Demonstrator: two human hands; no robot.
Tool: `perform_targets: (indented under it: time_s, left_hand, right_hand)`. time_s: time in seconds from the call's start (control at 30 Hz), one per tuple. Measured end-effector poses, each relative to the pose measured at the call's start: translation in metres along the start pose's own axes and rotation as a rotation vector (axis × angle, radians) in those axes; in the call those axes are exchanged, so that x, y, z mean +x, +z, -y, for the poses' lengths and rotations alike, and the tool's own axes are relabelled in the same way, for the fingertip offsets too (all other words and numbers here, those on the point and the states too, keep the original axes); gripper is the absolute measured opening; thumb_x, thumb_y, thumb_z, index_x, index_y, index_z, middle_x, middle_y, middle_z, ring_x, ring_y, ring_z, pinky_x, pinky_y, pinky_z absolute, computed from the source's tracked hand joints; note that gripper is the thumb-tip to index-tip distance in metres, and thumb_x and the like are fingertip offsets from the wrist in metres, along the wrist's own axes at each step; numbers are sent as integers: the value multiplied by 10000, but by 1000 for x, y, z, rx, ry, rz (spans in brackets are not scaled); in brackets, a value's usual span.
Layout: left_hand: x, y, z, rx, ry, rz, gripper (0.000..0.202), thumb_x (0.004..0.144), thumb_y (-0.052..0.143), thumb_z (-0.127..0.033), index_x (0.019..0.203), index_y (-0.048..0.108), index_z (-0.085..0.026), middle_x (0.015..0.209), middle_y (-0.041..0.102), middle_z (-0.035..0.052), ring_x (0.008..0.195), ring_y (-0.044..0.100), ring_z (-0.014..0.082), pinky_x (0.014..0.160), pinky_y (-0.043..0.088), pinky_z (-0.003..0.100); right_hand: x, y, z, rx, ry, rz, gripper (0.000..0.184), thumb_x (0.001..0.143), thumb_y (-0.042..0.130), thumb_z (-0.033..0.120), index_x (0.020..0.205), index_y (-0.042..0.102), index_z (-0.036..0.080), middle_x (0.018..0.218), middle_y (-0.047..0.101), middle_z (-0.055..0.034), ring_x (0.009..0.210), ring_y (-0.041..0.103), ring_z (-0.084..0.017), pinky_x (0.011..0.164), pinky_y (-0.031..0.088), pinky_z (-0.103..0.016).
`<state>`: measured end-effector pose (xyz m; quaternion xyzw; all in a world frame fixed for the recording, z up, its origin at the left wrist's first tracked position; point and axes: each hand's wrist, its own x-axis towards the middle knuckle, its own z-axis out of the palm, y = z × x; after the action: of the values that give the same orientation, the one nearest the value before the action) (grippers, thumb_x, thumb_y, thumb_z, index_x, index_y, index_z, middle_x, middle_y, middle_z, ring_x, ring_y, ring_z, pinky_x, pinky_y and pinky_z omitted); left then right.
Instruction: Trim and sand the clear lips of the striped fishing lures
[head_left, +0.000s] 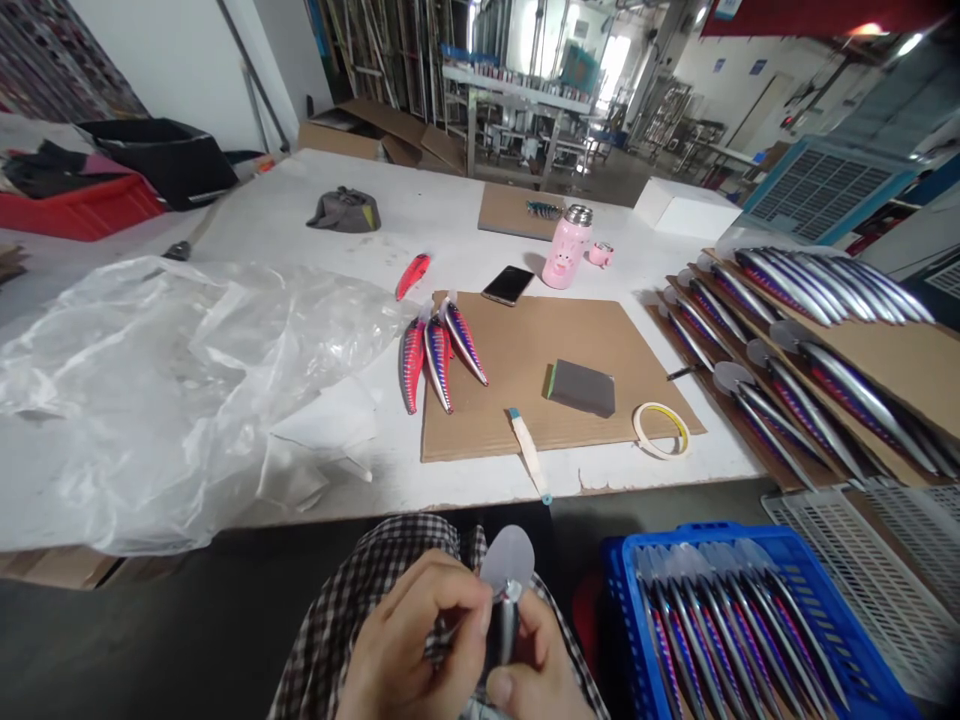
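**A:** Start at the left edge. What's there?

**B:** A red plastic crate (75, 212), then a crumpled sheet of clear plastic film (165, 400) lying on the white tabletop (352, 275).

**A:** Centre?

**B:** A cardboard sheet (540, 375) with three red-striped fishing lures (435, 355) at its left end. A grey sanding block (581, 388) sits further along it (green along one edge), and a roll of masking tape (660, 430) rests at its near right corner.

**A:** And the hands?

**B:** Both are closed, gripping a silver lure (502, 630) held in front of the tabletop's near edge, above a checked cloth (352, 590). The left hand (412, 640) pinches it just below its clear plastic lip (507, 560). The right hand (536, 660) curls around the lower body, which the fingers partly hide.

**A:** How will it handle?

**B:** My read: light, stiff and slick with that gloss. The thin lip looks easiest to damage, so take it by the middle of the body.

**A:** Far right?

**B:** A blue plastic crate (750, 625) holds rows of lures, lips up. Beyond it, more lures lie on cardboard trays (892, 360), and a white perforated crate (885, 560) stands alongside.
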<state>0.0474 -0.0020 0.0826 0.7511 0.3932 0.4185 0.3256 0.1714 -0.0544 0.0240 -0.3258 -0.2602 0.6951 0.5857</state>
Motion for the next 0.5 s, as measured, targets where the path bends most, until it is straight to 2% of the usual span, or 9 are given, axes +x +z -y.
perform_targets:
  time_s: [0.1, 0.2, 0.37, 0.5]
  left_hand:
    - [-1, 4, -4, -62, -61, -51, 173, 821, 508, -50, 790, 545, -216, 722, 569, -46, 622, 587, 70, 578, 448, 160]
    - [-2, 5, -6, -120, -63, -61, 180, 824, 499, -44, 789, 543, -215, 711, 560, -37, 617, 576, 83, 574, 442, 180]
    - [1, 1, -4, -115, -28, -8, 188, 830, 490, -32, 793, 518, -213, 698, 543, -29, 611, 567, 95, 579, 459, 194]
    - [5, -2, -2, -31, 46, 40, 197, 811, 524, -7, 828, 527, -204, 713, 563, -28, 626, 592, 91, 587, 479, 178]
  right_hand:
    - [-2, 1, 2, -21, 40, -50, 558, 552, 841, 421, 1054, 666, 250, 754, 613, 31, 630, 490, -115, 756, 444, -260]
    - [-3, 2, 5, -39, 19, -68, 556, 541, 816, 483, 1020, 672, 240, 742, 622, 8, 696, 549, -168, 706, 452, -274]
    - [-1, 5, 15, -40, 57, -92, 493, 522, 781, 525, 910, 685, 237, 751, 625, -9, 725, 595, -204, 706, 458, -295]
    - [0, 8, 22, -29, 112, -61, 474, 542, 761, 507, 918, 680, 229, 724, 625, -15, 709, 607, -222, 698, 484, -327]
